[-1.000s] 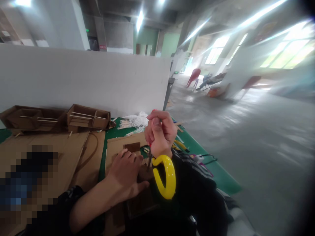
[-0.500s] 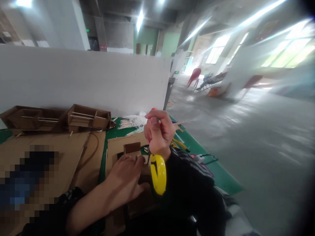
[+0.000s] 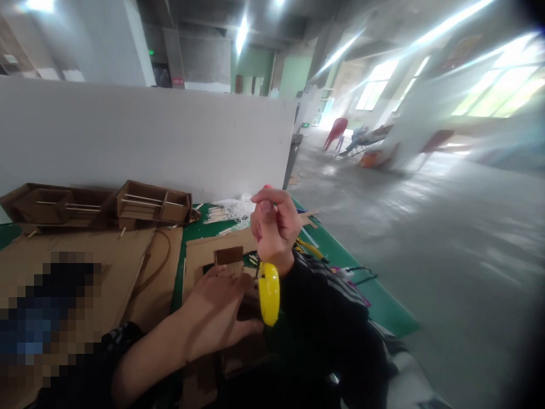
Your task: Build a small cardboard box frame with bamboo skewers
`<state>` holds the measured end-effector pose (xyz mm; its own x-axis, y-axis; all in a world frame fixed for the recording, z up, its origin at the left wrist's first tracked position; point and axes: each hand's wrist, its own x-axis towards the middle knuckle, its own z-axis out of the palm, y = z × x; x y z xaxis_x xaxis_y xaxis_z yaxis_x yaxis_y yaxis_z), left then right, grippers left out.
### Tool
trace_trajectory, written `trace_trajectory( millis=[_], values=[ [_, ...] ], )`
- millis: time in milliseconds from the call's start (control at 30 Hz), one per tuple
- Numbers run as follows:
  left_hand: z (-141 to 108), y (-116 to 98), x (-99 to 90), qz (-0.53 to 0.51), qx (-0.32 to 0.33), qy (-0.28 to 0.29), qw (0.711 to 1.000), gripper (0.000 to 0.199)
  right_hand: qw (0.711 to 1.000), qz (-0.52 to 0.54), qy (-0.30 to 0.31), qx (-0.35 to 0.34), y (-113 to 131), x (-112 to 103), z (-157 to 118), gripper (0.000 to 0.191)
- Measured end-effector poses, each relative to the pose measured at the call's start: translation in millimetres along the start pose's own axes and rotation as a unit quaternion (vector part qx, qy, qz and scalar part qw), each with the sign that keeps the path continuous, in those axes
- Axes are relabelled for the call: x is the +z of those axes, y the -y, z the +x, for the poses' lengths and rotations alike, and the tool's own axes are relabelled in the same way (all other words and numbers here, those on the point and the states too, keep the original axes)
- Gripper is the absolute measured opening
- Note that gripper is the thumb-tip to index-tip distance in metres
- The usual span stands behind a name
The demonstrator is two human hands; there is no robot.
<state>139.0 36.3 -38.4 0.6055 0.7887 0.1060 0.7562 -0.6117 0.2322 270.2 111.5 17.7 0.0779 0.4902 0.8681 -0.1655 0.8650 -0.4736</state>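
My right hand [image 3: 276, 227] is raised over the work, its fingers closed round a thin tool. A red end [image 3: 267, 187] shows above the fist, and a dark shaft runs down below it; the rest is hidden. Just under the wrist is a glossy yellow curved piece [image 3: 269, 292], and I cannot tell what it belongs to. My left hand [image 3: 217, 307] lies over a small brown cardboard box [image 3: 230, 255], gripping it with the thumb apart, near the shaft's lower end. The fingers and dark shadow hide much of the box.
Cardboard trays with thin sticks [image 3: 155, 204] stand at the back left by a white partition [image 3: 149, 136]. White string and sticks [image 3: 230, 211] lie behind my hands. Yellow-handled pliers [image 3: 313, 249] rest at the right on the green table [image 3: 383, 309]. Cardboard sheets [image 3: 102, 272] cover the left.
The yellow piece has turned and shifted slightly left and up, now showing narrower. My right wrist has moved slightly left. My left hand has barely shifted on the cardboard.
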Motion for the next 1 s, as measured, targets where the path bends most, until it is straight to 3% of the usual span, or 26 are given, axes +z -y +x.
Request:
trace_trajectory(
  millis=[167, 300, 400, 733, 1000],
  values=[
    [1.8, 1.4, -2.2, 0.01, 0.003, 0.017, 1.0, 0.038, 1.0, 0.007, -0.007, 0.012, -1.4, 0.1, -0.3, 0.018],
    [11.4, 11.7, 3.3, 0.045, -0.031, -0.019, 0.998, 0.055, 1.0, 0.015, -0.006, 0.016, -1.0, 1.2, -1.1, 0.017],
    [14.5, 16.5, 7.0, 0.03, -0.021, -0.01, 0.999, 0.062, 0.999, 0.021, -0.003, 0.024, -0.6, 1.6, -0.9, 0.017],
    [7.0, -0.7, 1.7, 0.059, -0.019, 0.029, 0.998, 0.041, 0.999, 0.037, -0.009, 0.039, 1.2, 4.2, -1.8, 0.016],
    [0.7, -2.2, 7.0, 0.042, -0.022, 0.007, 0.999, 0.027, 0.999, 0.019, -0.002, 0.03, -0.1, 4.1, -3.4, 0.016]
  ],
)
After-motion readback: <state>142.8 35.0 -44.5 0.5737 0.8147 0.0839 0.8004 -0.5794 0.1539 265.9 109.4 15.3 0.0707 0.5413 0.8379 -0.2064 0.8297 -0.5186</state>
